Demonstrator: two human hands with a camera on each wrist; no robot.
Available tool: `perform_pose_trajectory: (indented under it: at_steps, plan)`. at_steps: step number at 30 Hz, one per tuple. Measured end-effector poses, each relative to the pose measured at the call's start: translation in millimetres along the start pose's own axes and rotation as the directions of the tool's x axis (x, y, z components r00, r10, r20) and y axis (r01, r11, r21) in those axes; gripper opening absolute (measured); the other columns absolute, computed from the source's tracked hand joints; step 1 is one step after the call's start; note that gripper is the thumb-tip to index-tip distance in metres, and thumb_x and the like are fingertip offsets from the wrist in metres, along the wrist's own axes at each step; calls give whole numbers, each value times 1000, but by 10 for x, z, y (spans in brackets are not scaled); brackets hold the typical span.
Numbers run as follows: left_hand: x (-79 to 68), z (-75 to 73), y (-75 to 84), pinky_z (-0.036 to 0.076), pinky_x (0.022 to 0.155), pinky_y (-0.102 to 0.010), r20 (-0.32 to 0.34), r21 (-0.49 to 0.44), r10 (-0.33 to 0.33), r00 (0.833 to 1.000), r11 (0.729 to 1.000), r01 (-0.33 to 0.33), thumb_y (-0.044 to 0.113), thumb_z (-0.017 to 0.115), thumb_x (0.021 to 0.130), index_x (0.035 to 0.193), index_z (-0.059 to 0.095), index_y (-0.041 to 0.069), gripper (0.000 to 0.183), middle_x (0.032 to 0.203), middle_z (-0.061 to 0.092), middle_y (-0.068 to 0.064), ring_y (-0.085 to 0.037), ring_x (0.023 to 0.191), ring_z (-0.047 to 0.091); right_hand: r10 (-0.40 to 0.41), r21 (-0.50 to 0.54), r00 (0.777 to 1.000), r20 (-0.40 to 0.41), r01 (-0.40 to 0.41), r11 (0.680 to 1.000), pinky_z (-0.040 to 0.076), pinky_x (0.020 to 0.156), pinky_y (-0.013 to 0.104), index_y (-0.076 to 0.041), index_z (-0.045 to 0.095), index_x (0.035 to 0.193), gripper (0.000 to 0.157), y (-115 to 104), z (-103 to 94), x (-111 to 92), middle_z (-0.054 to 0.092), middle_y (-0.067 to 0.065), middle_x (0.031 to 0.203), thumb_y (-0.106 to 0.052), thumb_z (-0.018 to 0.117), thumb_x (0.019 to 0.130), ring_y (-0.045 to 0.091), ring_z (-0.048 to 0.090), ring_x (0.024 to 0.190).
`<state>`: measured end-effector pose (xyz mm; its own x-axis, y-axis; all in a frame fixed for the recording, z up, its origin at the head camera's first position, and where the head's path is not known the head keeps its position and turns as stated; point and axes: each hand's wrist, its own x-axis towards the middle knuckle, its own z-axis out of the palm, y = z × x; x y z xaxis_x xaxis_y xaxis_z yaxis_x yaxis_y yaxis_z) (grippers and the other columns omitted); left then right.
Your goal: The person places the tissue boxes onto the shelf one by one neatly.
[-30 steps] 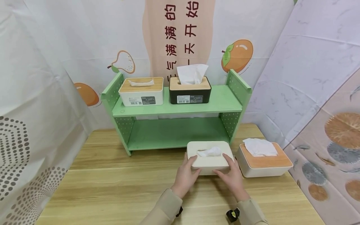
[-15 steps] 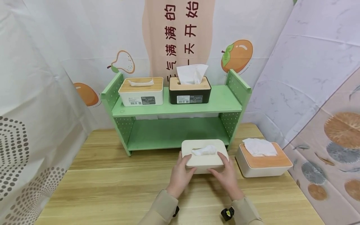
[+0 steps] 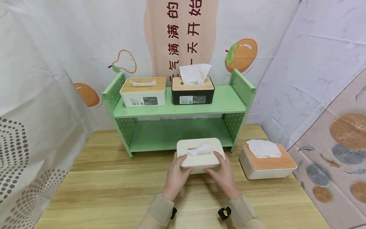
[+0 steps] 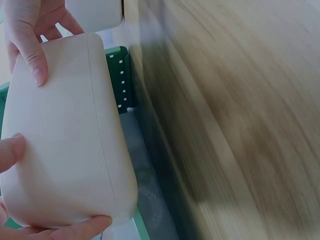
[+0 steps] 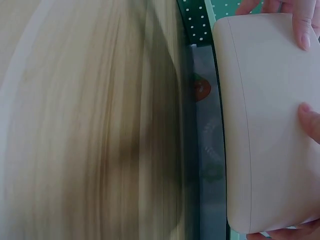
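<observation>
Between my two hands is a cream tissue box with a white tissue lying in its top slot. My left hand grips its left end, the thumb on the front face. The right hand grips the right end the same way. In both wrist views the box's smooth face shows, and a gap between box and wooden tabletop suggests it is held up off the surface. Just behind it, in the head view, is the lower level of a green two-tier shelf.
On the upper level stand a white tissue box with a wooden lid and a black one with a wooden lid. To the right on the table is another white tissue box with an orange-brown lid. Printed curtains surround the table.
Both hands have carried the cream tissue box to the left and slightly toward the shelf, away from the orange-lidded box. The other tissue boxes have stayed in place.
</observation>
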<state>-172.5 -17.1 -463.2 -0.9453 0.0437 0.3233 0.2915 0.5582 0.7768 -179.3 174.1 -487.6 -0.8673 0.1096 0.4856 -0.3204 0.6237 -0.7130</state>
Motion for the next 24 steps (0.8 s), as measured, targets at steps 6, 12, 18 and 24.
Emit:
perform_pose_trajectory:
  at_steps: [6, 12, 18, 24]
  plan:
    - [-3, -55, -67, 43, 97, -49, -61, -8, -20, 998, 1000, 19, 16, 78, 74, 118, 58, 7, 50, 139, 35, -35, -45, 125, 44, -62, -29, 998, 11, 63, 998, 44, 93, 53, -6, 53, 125, 73, -61, 86, 23, 46, 28, 129, -10, 86, 60, 42, 48, 117]
    - [8, -127, -120, 43, 97, -51, -63, -8, -38, 997, 999, 38, 17, 77, 75, 120, 58, 7, 50, 140, 33, -35, -46, 125, 42, -70, -41, 997, 25, 71, 997, 45, 92, 53, -7, 53, 125, 73, -102, 165, 45, 44, 29, 130, -11, 86, 61, 43, 49, 116]
    - [46, -224, -177, 42, 99, -50, -79, -28, -19, 997, 999, 17, 13, 77, 75, 121, 57, 4, 51, 145, 31, -29, -42, 129, 40, -91, -45, 995, 43, 93, 995, 46, 91, 52, -7, 52, 126, 71, -174, 245, 96, 43, 29, 132, -12, 85, 63, 44, 49, 118]
    - [84, -293, -249, 42, 99, -51, -109, -9, -11, 994, 1000, 10, 14, 77, 74, 120, 57, 4, 51, 143, 34, -31, -43, 128, 41, -73, -53, 995, 66, 77, 996, 49, 88, 51, -10, 52, 126, 70, -250, 312, 149, 43, 29, 132, -14, 84, 64, 44, 51, 114]
